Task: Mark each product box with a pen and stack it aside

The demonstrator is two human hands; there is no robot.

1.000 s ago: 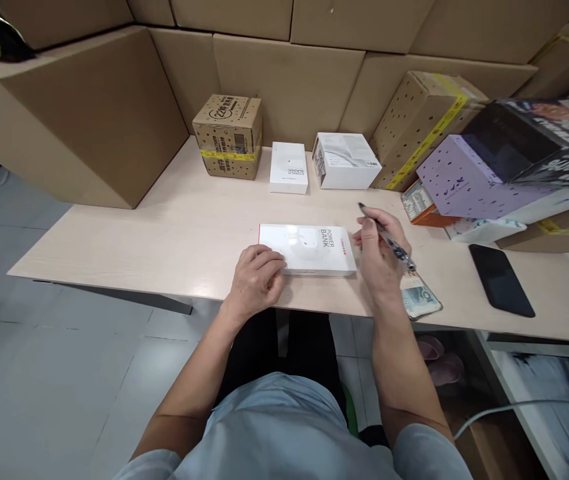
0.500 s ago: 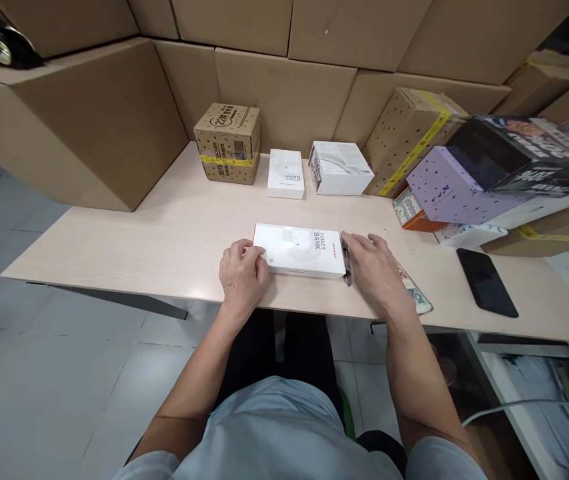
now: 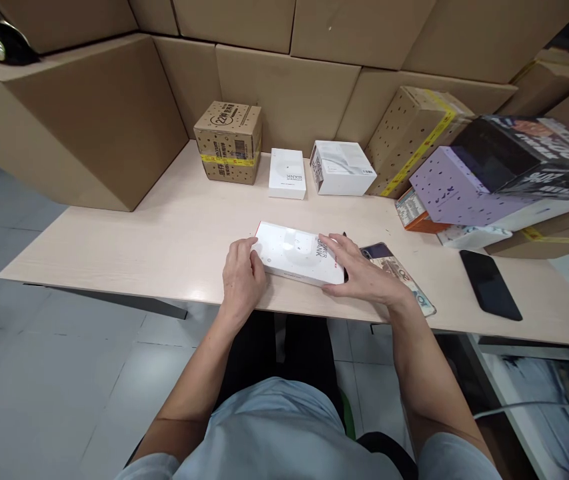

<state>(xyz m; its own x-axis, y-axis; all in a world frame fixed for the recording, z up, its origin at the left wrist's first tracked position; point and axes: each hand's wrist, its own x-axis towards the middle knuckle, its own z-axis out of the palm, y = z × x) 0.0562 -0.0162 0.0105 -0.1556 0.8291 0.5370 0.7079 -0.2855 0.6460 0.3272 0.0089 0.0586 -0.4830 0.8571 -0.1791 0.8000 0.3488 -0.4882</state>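
White box (image 3: 291, 252) | "POWER BANK", partly covered | left fingers (image 3: 235, 255) half-curled, right fingers (image 3: 345, 245) spread, gripping opposite ends

On worktop (image 3: 129, 247): power bank box (image 3: 297, 253) between left hand (image 3: 243, 277) and right hand (image 3: 351, 268); behind it, small box (image 3: 287, 175); to its right, phone (image 3: 490, 285).

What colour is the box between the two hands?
The box is mostly white, seen best in the head view.
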